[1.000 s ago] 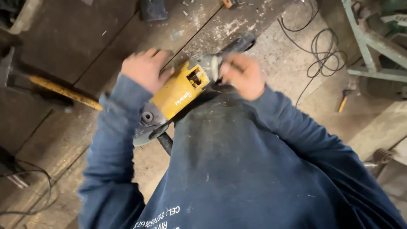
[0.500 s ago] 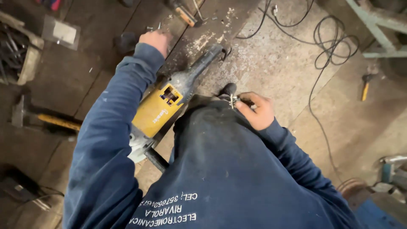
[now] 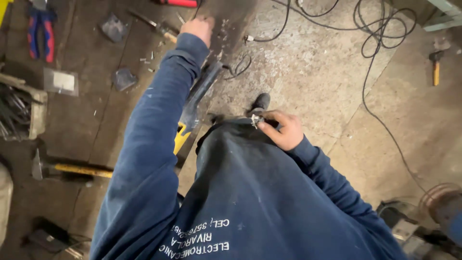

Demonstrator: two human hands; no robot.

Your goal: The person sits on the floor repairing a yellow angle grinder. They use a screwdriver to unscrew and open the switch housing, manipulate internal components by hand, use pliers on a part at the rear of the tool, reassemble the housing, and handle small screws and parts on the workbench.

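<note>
The left hand (image 3: 198, 28) reached far across the dark desk (image 3: 86, 120), its grip hidden, above a yellow grinder (image 3: 190, 120) lying under the sleeve. The right hand (image 3: 284, 129) pinched a small metal piece (image 3: 255, 119) at the waist; holding it firmly seemed wise while the other arm stretched.

Bare concrete floor (image 3: 308, 62) lies open ahead of the right hand (image 3: 284, 129); looping black cables (image 3: 370, 43) cross it farther out, while scrap and pliers (image 3: 39, 29) crowd the left hand (image 3: 197, 28)
</note>
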